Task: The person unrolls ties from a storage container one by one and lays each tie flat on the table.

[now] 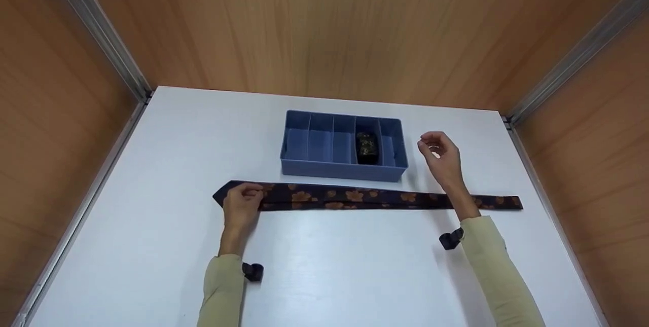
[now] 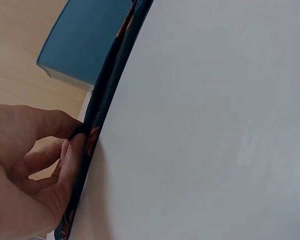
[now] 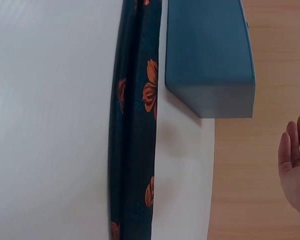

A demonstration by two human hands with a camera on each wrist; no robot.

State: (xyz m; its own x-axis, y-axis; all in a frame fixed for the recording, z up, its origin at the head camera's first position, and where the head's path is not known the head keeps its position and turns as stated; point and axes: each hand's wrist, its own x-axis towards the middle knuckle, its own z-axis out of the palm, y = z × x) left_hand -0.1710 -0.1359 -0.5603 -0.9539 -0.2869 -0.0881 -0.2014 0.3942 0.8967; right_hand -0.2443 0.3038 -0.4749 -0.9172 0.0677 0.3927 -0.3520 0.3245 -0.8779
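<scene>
Clock directions refer to the head view, 12 o'clock at the far edge. A long dark navy fabric necktie with an orange-brown flower print (image 1: 375, 197) lies flat on the smooth white bench (image 1: 345, 266), extended along the 9-to-3 o'clock line. Its broad end, at 9 o'clock, is pointed; it narrows to a straight-cut end at 3 o'clock. A lengthwise fold runs along the fabric.

The left hand (image 1: 242, 208) pinches the necktie edge between thumb and fingers near the broad end. The right hand (image 1: 444, 162) is raised at 2 o'clock from the necktie's middle, clear of the fabric; its fingers are loosely curved and grip nothing. The right forearm passes over the narrow portion.

Container: a rectangular blue tray with smooth walls (image 1: 345, 170) stands at 12 o'clock from the necktie, just beside it. Thin dividers form five compartments. The fourth, counted from the 9 o'clock side, contains a rounded black bundle with a fine gold-coloured pattern (image 1: 366, 148); its material cannot be determined.
</scene>
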